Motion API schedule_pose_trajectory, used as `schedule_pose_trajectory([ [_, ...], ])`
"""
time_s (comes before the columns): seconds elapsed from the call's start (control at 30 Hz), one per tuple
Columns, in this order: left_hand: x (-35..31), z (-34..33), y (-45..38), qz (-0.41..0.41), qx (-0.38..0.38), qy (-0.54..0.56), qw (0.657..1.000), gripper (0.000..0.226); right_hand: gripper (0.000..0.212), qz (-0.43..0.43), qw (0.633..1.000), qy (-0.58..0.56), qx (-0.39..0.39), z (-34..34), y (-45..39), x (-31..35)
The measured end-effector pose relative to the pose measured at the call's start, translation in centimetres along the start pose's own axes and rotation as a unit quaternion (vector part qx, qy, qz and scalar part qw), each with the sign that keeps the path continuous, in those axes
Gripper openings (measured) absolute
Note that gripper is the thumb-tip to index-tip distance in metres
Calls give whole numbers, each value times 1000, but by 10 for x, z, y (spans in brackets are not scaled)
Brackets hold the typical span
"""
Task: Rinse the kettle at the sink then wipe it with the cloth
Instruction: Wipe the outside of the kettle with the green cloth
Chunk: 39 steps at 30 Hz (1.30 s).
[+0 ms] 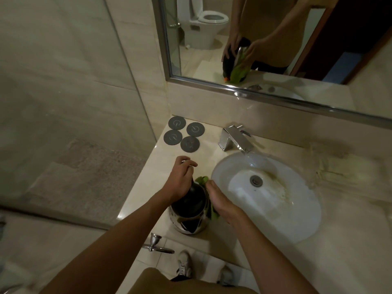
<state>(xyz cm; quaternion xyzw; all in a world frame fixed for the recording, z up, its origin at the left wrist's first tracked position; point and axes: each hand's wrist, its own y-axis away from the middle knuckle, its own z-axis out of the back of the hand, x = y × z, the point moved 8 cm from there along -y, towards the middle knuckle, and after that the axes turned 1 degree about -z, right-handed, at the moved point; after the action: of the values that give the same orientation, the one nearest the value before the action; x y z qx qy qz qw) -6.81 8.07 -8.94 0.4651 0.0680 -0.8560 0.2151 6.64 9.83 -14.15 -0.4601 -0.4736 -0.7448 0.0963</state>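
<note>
My left hand (pixel 180 181) sits on top of the kettle (pixel 189 211), fingers curled over its dark lid end and steadying it on the counter (pixel 148 187). My right hand (pixel 220 205) presses the green cloth (pixel 203 180) flat against the kettle's side, fingers fairly straight along the steel wall, with the cloth bunching out past my fingertips and below my palm.

The kettle stands upright between my two hands, its long axis vertical, so my left is above it and my right is beside it, on the side facing the sink (pixel 297 225). The sink lies just beyond my right hand, the tap (pixel 235 139) further ahead.

I judge the rinse done and the wipe under way. The next stroke should run down or around that wall, and my right hand, already on it, is the one to make it while my left turns the body.
</note>
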Motion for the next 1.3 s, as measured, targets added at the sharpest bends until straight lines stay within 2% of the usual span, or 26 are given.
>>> schedule_pose_trajectory([
  [0.07, -2, 10, 4, 18, -59, -1, 998, 27, 53, 28, 999, -12, -39, -2, 12, -5],
  [0.13, 1, 23, 14, 58, -139, 4, 989, 24, 47, 102, 993, -4, -65, -7, 30, 0],
  [0.23, 23, 34, 38, 123, -209, 28, 970, 26, 35, 197, 975, 84, -56, -15, 51, 13],
  [0.4, 56, 36, 88, 179, -197, 107, 958, 28, 46, 272, 902, 337, 0, -22, 59, 39],
  [0.5, 65, 30, 106, 184, -164, 178, 953, 33, 47, 325, 831, 451, 27, -39, 56, 62],
  [0.6, 69, 25, 114, 196, -139, 213, 947, 37, 48, 327, 762, 557, 47, -65, 44, 73],
  [0.67, 62, 27, 119, 204, -128, 190, 952, 35, 49, 326, 737, 590, 50, -76, 37, 81],
  [0.73, 59, 29, 121, 201, -120, 154, 960, 36, 45, 317, 745, 583, 64, -76, 32, 87],
  [0.8, 57, 30, 124, 209, -107, 138, 962, 35, 36, 303, 785, 533, 86, -65, 25, 89],
  [0.87, 52, 30, 128, 218, -92, 118, 964, 29, 37, 279, 827, 478, 100, -54, 20, 90],
  [0.93, 41, 27, 130, 220, -68, 74, 970, 42, 44, 257, 853, 442, 102, -46, 13, 90],
  [1.1, 21, -2, 125, 217, -15, -21, 976, 93, 53, 231, 889, 387, 80, -41, 5, 87],
  [1.2, 18, -11, 124, 201, -42, -62, 977, 101, 54, 235, 904, 348, 75, -33, 14, 77],
  [1.3, 18, -12, 124, 183, -54, -70, 979, 95, 52, 247, 920, 296, 73, -19, 29, 61],
])
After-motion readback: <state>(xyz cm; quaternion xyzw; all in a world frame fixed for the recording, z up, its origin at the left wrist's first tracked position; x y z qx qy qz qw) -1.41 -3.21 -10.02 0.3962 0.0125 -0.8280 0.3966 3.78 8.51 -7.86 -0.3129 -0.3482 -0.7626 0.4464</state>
